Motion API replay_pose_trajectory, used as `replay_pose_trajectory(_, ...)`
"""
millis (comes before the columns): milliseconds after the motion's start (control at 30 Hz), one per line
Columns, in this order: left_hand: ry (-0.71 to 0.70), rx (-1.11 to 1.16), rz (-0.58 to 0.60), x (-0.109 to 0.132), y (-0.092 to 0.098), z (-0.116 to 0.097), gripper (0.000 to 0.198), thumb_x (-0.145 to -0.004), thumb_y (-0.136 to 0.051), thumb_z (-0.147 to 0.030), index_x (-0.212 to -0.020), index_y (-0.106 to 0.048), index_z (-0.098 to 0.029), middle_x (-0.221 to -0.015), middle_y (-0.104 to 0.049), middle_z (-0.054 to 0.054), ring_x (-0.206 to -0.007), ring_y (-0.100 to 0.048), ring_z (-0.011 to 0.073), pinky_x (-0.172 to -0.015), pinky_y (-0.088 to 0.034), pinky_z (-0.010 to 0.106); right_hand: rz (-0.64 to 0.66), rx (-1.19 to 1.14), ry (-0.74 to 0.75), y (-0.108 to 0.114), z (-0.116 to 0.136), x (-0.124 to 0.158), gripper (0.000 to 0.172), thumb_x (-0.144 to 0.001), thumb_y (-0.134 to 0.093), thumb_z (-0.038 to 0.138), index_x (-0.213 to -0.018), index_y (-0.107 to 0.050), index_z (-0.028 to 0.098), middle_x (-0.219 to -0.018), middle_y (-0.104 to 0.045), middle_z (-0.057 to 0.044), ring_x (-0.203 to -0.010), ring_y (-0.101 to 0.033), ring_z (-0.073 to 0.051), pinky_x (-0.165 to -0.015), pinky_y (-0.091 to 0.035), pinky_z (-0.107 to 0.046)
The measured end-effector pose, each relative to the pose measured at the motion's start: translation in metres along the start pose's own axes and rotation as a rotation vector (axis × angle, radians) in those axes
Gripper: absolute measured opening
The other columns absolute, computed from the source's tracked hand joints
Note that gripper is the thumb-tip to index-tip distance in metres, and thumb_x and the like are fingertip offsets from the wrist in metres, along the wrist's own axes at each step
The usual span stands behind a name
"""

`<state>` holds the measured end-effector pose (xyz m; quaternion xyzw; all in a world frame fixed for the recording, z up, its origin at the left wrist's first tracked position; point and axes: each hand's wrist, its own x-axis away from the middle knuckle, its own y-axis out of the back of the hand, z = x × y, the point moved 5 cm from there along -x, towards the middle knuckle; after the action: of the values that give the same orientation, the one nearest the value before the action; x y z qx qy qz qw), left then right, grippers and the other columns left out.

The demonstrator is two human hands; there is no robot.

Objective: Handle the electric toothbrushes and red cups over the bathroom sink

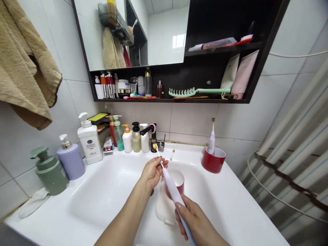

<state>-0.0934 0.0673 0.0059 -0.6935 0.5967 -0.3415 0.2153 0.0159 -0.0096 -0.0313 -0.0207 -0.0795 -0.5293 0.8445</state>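
An electric toothbrush (172, 186) with a pale pink-to-lilac handle slants over the white sink (110, 184), its yellow-and-white bristle head pointing up toward the black faucet (153, 134). Wrapped round the lower handle is my right hand (191, 215). My left hand (153, 169) pinches the narrow white neck of the brush head between thumb and fingers. Below the toothbrush, inside the basin, sit a red cup (180, 186) with a white inside and a whitish rectangular case or lid (164, 208), both partly covered by the handle and my right hand.
On the right counter a red cup (213, 165) holds another electric toothbrush (212, 140). A small brush head (172, 155) lies behind the basin. Several pump bottles (89, 143) line the left and back. A dark mirror cabinet (169, 100) overhangs the sink; a curtain (294, 153) hangs right.
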Motion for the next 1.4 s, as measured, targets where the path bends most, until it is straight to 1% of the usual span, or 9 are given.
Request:
replay_pose_trajectory(100,-0.009,-0.013,0.008,0.000,0.001,0.002,0.006,-0.065,-0.049,-0.009,-0.062,-0.044,-0.012,-0.054,-0.052,0.000,-0.053,-0.055,0.0102,-0.054,-0.045,0.022,-0.018,0.024,-0.020,0.002,0.002,0.001,0.036,-0.069,-0.036,0.043,-0.094,-0.037,0.016,-0.057,-0.041,0.004,-0.035,-0.038,-0.004,-0.032,-0.028,-0.017)
replay_pose_trajectory(267,-0.050,-0.051,0.015,0.001,-0.001,0.004,0.007,-0.065,-0.049,-0.012,-0.061,-0.043,-0.012,-0.053,-0.050,-0.001,-0.051,-0.054,0.0089,-0.053,-0.044,0.021,-0.046,0.048,-0.033,0.002,0.006,0.003,0.033,-0.069,-0.037,0.040,-0.092,-0.040,0.016,-0.055,-0.041,0.004,-0.037,-0.039,-0.005,-0.033,-0.030,-0.017)
replay_pose_trajectory(433,-0.043,-0.037,-0.009,0.004,-0.003,0.011,0.007,-0.065,-0.050,-0.015,-0.062,-0.043,-0.013,-0.053,-0.051,-0.001,-0.052,-0.054,0.0101,-0.054,-0.043,0.022,-0.070,0.024,-0.014,0.003,0.002,0.001,0.031,-0.070,-0.037,0.039,-0.088,-0.041,0.014,-0.056,-0.042,0.004,-0.036,-0.038,-0.004,-0.033,-0.030,-0.017)
replay_pose_trajectory(600,-0.035,-0.069,0.049,0.009,-0.011,0.017,0.006,-0.066,-0.049,-0.016,-0.062,-0.046,-0.012,-0.054,-0.053,0.001,-0.053,-0.055,0.0102,-0.055,-0.042,0.021,-0.098,0.004,0.037,0.006,0.002,0.000,0.028,-0.071,-0.037,0.037,-0.087,-0.040,0.015,-0.056,-0.041,0.004,-0.037,-0.038,-0.004,-0.034,-0.031,-0.017)
replay_pose_trajectory(733,-0.027,-0.069,0.078,0.013,-0.014,0.019,0.010,-0.067,-0.048,-0.020,-0.062,-0.048,-0.011,-0.056,-0.054,0.003,-0.055,-0.055,0.0118,-0.057,-0.042,0.023,-0.090,-0.014,0.048,0.006,0.004,0.000,0.028,-0.071,-0.036,0.037,-0.087,-0.039,0.014,-0.056,-0.041,0.004,-0.037,-0.037,-0.004,-0.034,-0.031,-0.018)
replay_pose_trajectory(933,-0.036,-0.098,0.106,0.012,-0.014,0.019,0.014,-0.065,-0.050,-0.024,-0.059,-0.048,-0.011,-0.056,-0.053,0.003,-0.055,-0.054,0.0113,-0.056,-0.042,0.023,-0.102,-0.014,0.056,0.006,0.004,0.000,0.029,-0.072,-0.035,0.037,-0.089,-0.039,0.014,-0.057,-0.041,0.004,-0.038,-0.037,-0.004,-0.035,-0.031,-0.018)
replay_pose_trajectory(1233,-0.066,-0.119,0.099,0.014,-0.018,0.022,0.015,-0.063,-0.050,-0.026,-0.057,-0.044,-0.013,-0.049,-0.050,0.000,-0.048,-0.051,0.0090,-0.055,-0.040,0.023,-0.194,0.079,0.067,0.011,0.007,0.002,0.031,-0.070,-0.038,0.038,-0.091,-0.041,0.016,-0.056,-0.038,0.005,-0.040,-0.038,-0.006,-0.037,-0.031,-0.019)
replay_pose_trajectory(1300,-0.067,-0.117,0.105,0.014,-0.018,0.023,0.016,-0.063,-0.050,-0.026,-0.058,-0.043,-0.013,-0.048,-0.049,-0.001,-0.047,-0.050,0.0085,-0.056,-0.040,0.023,-0.158,0.033,0.067,0.008,0.008,0.003,0.032,-0.070,-0.038,0.039,-0.092,-0.040,0.016,-0.055,-0.038,0.005,-0.039,-0.036,-0.005,-0.036,-0.031,-0.018)
replay_pose_trajectory(1400,-0.040,-0.103,0.120,0.015,-0.019,0.024,0.015,-0.063,-0.050,-0.026,-0.059,-0.043,-0.014,-0.047,-0.049,-0.002,-0.046,-0.050,0.0087,-0.058,-0.040,0.025,-0.060,-0.081,0.026,0.003,0.007,0.003,0.034,-0.071,-0.035,0.042,-0.090,-0.040,0.015,-0.056,-0.039,0.005,-0.036,-0.034,-0.004,-0.034,-0.029,-0.018)
